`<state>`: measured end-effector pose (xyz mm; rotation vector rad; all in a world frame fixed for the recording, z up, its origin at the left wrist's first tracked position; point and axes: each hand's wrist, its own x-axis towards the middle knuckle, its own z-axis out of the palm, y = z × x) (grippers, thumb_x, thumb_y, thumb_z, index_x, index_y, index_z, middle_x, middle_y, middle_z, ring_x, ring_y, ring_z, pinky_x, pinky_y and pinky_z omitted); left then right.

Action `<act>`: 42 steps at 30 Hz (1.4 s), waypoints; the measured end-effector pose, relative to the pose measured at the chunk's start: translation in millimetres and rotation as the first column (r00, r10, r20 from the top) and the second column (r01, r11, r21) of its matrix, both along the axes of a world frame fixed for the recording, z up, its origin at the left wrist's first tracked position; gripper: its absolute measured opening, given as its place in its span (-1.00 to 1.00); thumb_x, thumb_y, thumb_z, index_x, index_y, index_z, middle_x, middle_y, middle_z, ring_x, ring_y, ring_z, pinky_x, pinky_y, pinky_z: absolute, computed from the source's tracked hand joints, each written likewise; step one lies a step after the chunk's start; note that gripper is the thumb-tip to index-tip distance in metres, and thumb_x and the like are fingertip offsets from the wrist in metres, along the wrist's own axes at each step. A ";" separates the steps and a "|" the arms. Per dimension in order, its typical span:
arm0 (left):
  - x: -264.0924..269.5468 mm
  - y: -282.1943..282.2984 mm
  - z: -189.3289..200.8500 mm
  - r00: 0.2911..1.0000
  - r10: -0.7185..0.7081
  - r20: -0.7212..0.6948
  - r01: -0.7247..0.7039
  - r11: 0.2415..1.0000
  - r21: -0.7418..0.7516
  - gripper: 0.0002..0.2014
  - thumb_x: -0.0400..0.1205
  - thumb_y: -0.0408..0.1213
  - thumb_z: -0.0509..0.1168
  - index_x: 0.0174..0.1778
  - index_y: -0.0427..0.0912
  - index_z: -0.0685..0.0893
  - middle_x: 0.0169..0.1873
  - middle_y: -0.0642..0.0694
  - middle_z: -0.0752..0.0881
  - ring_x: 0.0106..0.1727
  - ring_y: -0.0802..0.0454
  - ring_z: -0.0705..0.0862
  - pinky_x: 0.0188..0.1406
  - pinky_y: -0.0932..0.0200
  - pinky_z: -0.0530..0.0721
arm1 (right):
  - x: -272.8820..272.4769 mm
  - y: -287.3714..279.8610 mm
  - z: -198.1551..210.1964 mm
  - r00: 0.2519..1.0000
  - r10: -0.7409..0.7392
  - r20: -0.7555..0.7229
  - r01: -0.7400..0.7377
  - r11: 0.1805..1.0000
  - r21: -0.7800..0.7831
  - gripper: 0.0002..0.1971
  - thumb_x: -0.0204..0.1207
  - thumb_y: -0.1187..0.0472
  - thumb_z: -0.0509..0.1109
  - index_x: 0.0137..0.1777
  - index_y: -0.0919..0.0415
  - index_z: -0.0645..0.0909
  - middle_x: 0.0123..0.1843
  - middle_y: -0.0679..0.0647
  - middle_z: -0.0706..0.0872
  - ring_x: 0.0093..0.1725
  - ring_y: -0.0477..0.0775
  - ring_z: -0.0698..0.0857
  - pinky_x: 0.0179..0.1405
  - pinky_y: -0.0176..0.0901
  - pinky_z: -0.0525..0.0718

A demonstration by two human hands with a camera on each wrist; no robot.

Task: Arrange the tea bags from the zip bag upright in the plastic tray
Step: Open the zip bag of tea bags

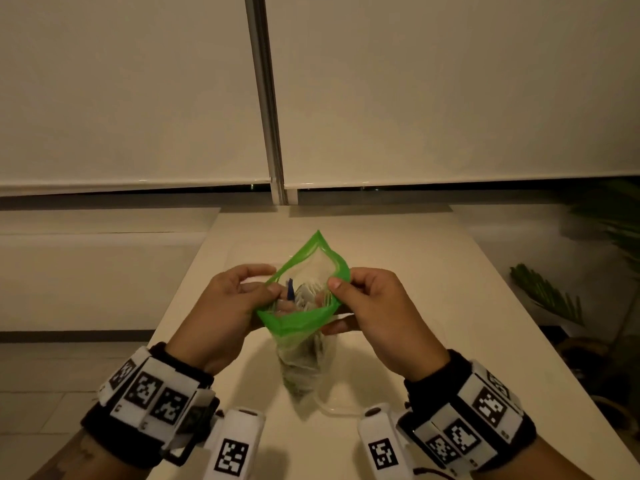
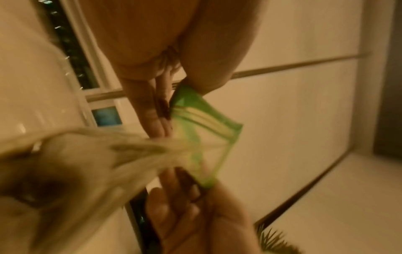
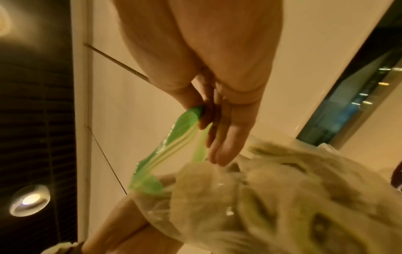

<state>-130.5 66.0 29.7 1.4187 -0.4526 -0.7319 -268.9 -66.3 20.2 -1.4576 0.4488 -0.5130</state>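
Zip bag, clear with a green seal band, is hanging between both hands above the white table, its mouth gaping open at centre. Tea bags are sitting packed inside, blurred and uncountable; a blue item at the mouth is unidentifiable; the plastic tray is lying outside every view. Left hand, at nine o'clock, is pinching the rim's left side; right hand, at three o'clock, is pinching the right side, thumb on top.
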 end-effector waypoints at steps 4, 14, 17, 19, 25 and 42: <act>4.9 6.2 -4.8 0.958 -0.014 -0.288 0.014 1.000 -0.002 -0.74 0.70 -0.47 0.14 0.21 -0.51 0.61 -0.12 -0.34 0.73 -0.31 -0.07 0.73 -0.30 0.13 0.80 | -3.3 -1.0 -12.1 0.996 -0.048 -0.076 0.054 0.996 0.071 -0.78 0.59 0.50 0.33 0.19 0.33 0.64 -0.12 0.33 0.79 -0.25 0.16 0.81 -0.37 -0.01 0.80; 3.8 12.7 -9.1 0.913 0.049 -0.406 0.009 0.990 0.140 -0.77 0.67 -0.30 0.12 -0.18 -0.28 0.64 -0.32 -0.23 0.58 -0.39 -0.09 0.60 -0.38 0.08 0.70 | -4.8 8.2 -24.4 0.928 -0.045 -0.371 0.042 0.999 -0.017 -0.82 0.61 0.31 0.21 -0.04 0.23 0.66 -0.26 0.18 0.68 -0.46 0.10 0.65 -0.34 0.05 0.67; -1.6 10.0 -6.7 0.954 0.058 -0.293 -0.004 0.983 0.182 -0.79 0.68 -0.30 0.15 -0.29 -0.23 0.48 -0.49 -0.15 0.39 -0.59 0.02 0.31 -0.59 0.24 0.45 | -1.0 13.9 -21.1 0.962 -0.121 -0.246 -0.040 0.827 -0.561 -0.70 0.57 0.04 0.41 0.29 -0.09 0.57 0.10 -0.14 0.63 -0.09 -0.13 0.65 -0.01 -0.21 0.66; -4.4 7.5 -3.1 0.977 0.036 -0.210 0.005 0.982 0.189 -0.89 0.67 -0.32 0.15 -0.15 -0.23 0.50 -0.48 -0.16 0.36 -0.58 0.03 0.27 -0.62 0.25 0.41 | 7.4 18.0 -11.9 0.982 -0.113 -0.152 -0.037 0.671 -0.740 -0.64 0.55 0.02 0.45 0.33 -0.05 0.58 0.13 -0.17 0.59 0.04 -0.15 0.59 0.08 -0.29 0.57; -0.8 14.1 4.0 0.982 -0.135 0.130 0.113 0.980 0.161 -0.77 0.54 -0.35 0.44 -0.10 -0.44 0.58 -0.28 -0.38 0.62 -0.29 -0.19 0.62 -0.36 0.06 0.62 | 26.2 -0.5 12.8 0.982 -0.030 -0.188 -0.057 0.896 -0.440 -0.90 0.54 0.30 0.48 -0.18 0.27 0.79 -0.35 0.11 0.80 -0.39 0.03 0.74 -0.22 0.00 0.77; 16.9 27.5 -26.7 0.930 0.006 -0.369 0.047 0.990 0.134 -0.92 0.61 -0.46 0.29 -0.08 -0.41 0.66 -0.21 -0.31 0.79 -0.31 -0.05 0.81 -0.37 0.20 0.80 | -1.1 -19.3 3.2 0.955 0.106 -0.277 -0.022 0.957 0.289 -0.86 0.56 0.37 0.42 -0.19 0.19 0.74 -0.31 0.10 0.74 -0.36 0.05 0.68 -0.45 -0.19 0.68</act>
